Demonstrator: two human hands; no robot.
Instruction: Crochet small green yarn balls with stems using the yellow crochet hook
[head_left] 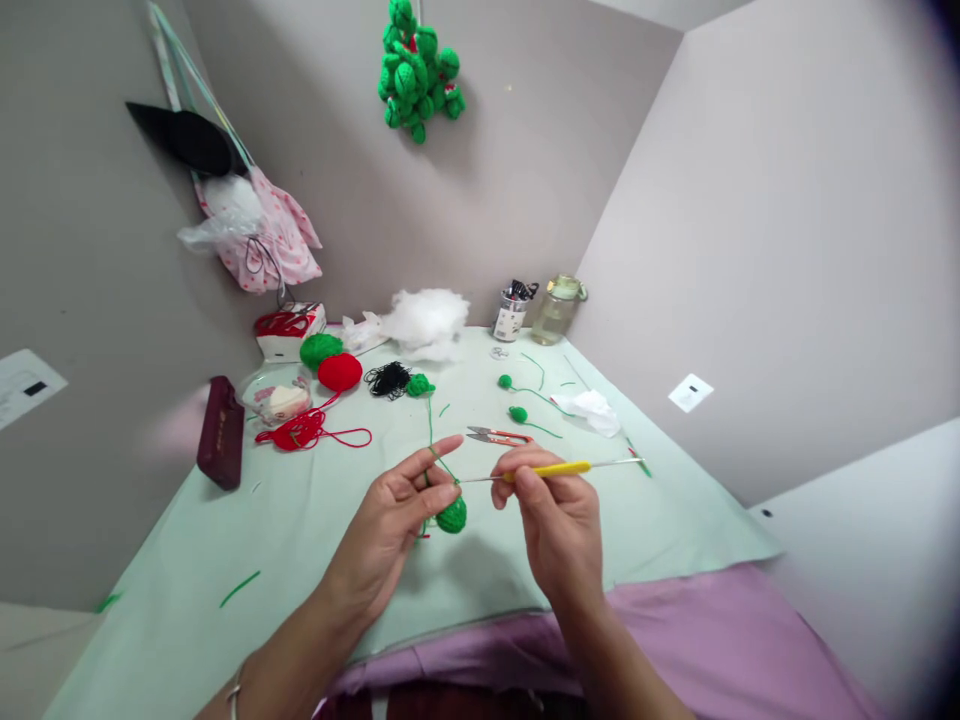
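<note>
My left hand (401,505) pinches a small green crocheted piece (451,515) between thumb and fingers, its index finger stretched out. A strand of green yarn (430,422) runs over that finger from a little green yarn ball (420,385) farther back. In my right hand (553,510) is a crochet hook (551,470) with a yellow handle and metal ends. Its left tip meets the yarn at the top of the green piece; whether a loop sits on it is too small to tell. Just beyond my hands lie thread snips (501,437) with orange handles.
Red yarn (340,372), black yarn (388,380) and a glass bowl (259,395) stand back left, near a maroon case (221,433). White stuffing (427,322), a pen cup (510,315) and a glass jug (556,312) line the wall. Two small green balls (517,414) lie right of centre.
</note>
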